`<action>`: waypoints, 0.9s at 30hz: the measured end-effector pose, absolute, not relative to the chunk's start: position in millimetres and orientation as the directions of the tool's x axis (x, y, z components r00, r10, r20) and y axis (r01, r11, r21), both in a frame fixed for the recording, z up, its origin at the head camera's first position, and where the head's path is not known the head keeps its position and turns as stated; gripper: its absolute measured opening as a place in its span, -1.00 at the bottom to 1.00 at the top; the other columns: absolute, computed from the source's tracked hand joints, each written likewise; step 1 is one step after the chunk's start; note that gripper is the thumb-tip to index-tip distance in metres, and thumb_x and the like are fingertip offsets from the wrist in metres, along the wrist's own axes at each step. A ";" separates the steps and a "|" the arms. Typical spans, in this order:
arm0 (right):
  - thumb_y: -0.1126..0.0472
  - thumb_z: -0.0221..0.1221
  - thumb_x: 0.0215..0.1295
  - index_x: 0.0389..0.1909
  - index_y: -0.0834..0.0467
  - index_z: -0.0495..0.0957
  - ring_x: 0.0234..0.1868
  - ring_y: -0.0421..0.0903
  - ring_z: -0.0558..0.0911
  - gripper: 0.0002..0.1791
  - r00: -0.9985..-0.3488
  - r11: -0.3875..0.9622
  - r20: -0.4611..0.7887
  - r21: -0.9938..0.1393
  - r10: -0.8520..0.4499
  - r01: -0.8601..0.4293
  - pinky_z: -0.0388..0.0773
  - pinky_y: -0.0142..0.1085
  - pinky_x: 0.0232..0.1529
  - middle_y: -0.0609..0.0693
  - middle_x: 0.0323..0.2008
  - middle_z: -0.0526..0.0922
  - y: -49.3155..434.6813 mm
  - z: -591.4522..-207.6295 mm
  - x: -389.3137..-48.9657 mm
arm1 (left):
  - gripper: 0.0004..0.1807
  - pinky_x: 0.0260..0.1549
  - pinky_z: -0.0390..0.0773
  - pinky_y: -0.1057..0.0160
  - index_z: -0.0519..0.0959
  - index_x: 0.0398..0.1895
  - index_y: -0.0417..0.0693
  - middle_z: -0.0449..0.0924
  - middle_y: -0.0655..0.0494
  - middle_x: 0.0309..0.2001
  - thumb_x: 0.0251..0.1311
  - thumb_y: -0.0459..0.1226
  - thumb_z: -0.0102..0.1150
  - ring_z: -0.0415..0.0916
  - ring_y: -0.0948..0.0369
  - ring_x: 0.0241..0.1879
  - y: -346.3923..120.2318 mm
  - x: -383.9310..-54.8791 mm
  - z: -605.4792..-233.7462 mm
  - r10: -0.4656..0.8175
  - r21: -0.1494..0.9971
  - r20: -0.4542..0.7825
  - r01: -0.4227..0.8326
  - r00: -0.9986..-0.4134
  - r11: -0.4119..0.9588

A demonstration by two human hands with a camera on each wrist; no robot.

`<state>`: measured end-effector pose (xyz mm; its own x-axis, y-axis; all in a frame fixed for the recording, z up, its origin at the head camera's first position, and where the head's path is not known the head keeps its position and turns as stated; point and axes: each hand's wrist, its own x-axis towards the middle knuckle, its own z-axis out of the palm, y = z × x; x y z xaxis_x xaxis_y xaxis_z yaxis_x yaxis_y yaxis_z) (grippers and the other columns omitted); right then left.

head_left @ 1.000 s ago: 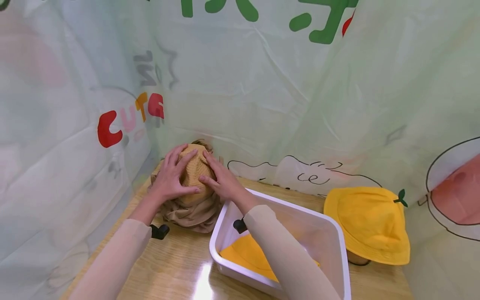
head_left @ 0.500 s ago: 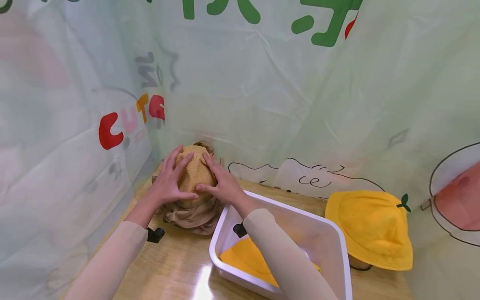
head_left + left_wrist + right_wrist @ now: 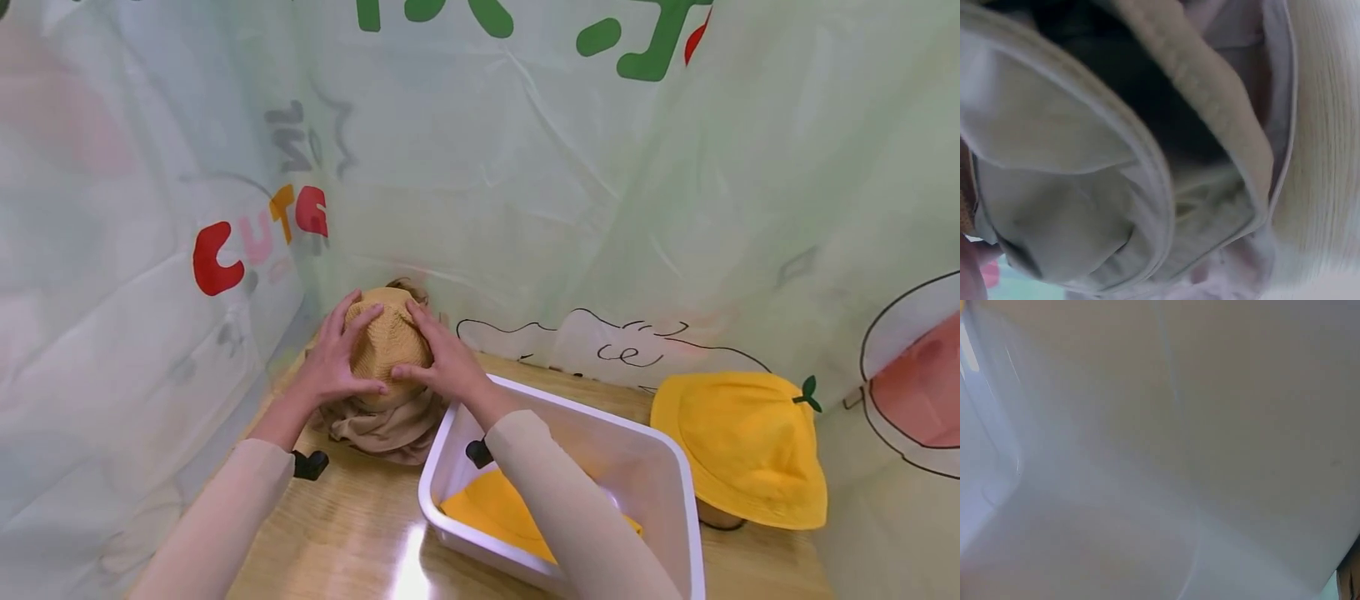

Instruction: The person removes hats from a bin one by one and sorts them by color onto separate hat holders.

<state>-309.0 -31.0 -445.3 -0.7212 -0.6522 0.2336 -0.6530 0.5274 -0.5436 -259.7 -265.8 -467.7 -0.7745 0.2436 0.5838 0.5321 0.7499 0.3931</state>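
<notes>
A tan woven hat [image 3: 388, 342] sits on top of a heap of beige-brown cloth [image 3: 393, 429] at the table's left rear in the head view. My left hand [image 3: 333, 354] lies against its left side, fingers and thumb spread fairly straight over the crown. From the other side my right hand [image 3: 450, 362] touches the crown with its thumb and fingers extended. Layered beige fabric [image 3: 1079, 212] with stitched, curved brims fills much of the left wrist view, and only a bit of hand shows at its lower left edge. The hat's underside is hidden.
A white plastic bin [image 3: 675, 467] stands beneath my right forearm, with a yellow hat [image 3: 498, 512] inside; its pale wall [image 3: 1147, 444] fills the right wrist view. Another yellow hat [image 3: 750, 442] with a green sprout sits to the bin's right. Printed curtains [image 3: 480, 208] enclose the wooden table [image 3: 345, 533].
My left hand has shifted slightly left, uncovering more of the woven crown. The right hand's thumb has moved a little down and left. The bin and yellow hats stay put.
</notes>
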 end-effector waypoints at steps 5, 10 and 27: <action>-0.30 0.31 0.16 0.60 -0.28 -0.28 0.56 0.04 0.07 0.18 -0.727 0.547 0.223 -0.527 -0.649 -0.650 0.20 0.09 0.44 0.03 0.60 -0.07 -33.3 -444.8 -308.0 | 0.30 0.23 0.07 -0.47 0.08 0.55 0.33 -0.18 -0.17 0.57 -0.32 0.68 0.03 -0.07 -0.30 0.46 -266.2 -261.8 -471.6 0.236 0.396 0.606 0.546 -0.759 0.738; -0.32 0.29 0.16 0.60 -0.30 -0.29 0.52 0.12 0.18 0.17 -0.730 0.571 0.213 -0.498 -0.649 -0.652 0.28 0.09 0.39 0.09 0.59 -0.02 -35.2 -446.5 -306.5 | 0.27 0.20 0.17 -0.45 0.16 0.52 0.33 -0.15 -0.11 0.57 -0.35 0.63 0.18 -0.05 -0.20 0.48 -269.3 -262.5 -485.9 0.173 0.475 0.615 0.536 -0.770 0.697; -0.30 0.32 0.12 0.60 -0.26 -0.37 0.52 0.16 0.17 0.25 -0.692 0.591 0.257 -0.374 -0.674 -0.715 0.30 0.03 0.40 0.05 0.62 -0.19 -33.5 -453.0 -300.5 | 0.24 0.20 0.19 -0.49 0.12 0.56 0.25 -0.17 -0.24 0.57 -0.22 0.62 0.07 -0.07 -0.31 0.48 -262.9 -256.3 -475.2 0.283 0.242 0.649 0.545 -0.706 0.803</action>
